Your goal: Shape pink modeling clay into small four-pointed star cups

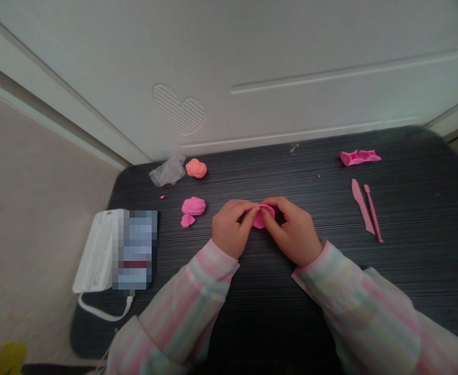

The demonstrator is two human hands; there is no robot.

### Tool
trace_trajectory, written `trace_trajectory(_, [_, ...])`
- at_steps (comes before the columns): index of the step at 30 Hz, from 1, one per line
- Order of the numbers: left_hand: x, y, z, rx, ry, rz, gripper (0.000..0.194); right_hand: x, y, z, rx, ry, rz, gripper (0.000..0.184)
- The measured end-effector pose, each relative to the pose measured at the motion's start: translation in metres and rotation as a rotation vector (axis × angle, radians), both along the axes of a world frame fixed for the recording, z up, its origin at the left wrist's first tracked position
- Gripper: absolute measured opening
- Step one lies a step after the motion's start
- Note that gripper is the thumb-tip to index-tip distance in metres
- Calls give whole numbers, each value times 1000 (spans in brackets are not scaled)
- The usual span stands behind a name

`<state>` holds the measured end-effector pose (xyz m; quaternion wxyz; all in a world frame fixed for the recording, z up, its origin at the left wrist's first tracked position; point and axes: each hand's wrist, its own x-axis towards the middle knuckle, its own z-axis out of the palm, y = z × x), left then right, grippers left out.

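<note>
Both hands meet over the middle of a dark striped table (252, 291). My left hand (231, 226) and my right hand (293, 232) pinch a thin, flattened piece of pink clay (261, 216) between fingertips and thumbs, holding it just above the tabletop. The fingers of both hands are closed on its edges, and part of the clay is hidden behind them. Striped pastel sleeves cover both forearms.
Left of my hands lie a pink clay lump (193, 205) and a smaller pink bit (187, 220). Further back are an orange clay ball (196, 167) and a clear plastic wrapper (168, 172). At the right lie two pink modelling tools (365, 211) and shaped pink clay (359, 157). A white device (98, 250) sits at the left edge.
</note>
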<state>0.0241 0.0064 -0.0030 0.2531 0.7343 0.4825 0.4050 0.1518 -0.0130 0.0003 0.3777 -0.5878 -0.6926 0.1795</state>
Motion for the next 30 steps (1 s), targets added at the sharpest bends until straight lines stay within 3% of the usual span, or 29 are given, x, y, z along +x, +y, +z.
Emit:
trace_trajectory(14, [1,0,1,18,-2,23,10,-1,0,0,0,15,2,12])
trace_trajectory(21, [1,0,1,-82,2,38,11,0,-1,-1,12,22,-50,11])
trace_trajectory(30, [2,0,2,-69,23,42,9,1,1,0,73,2,8,10])
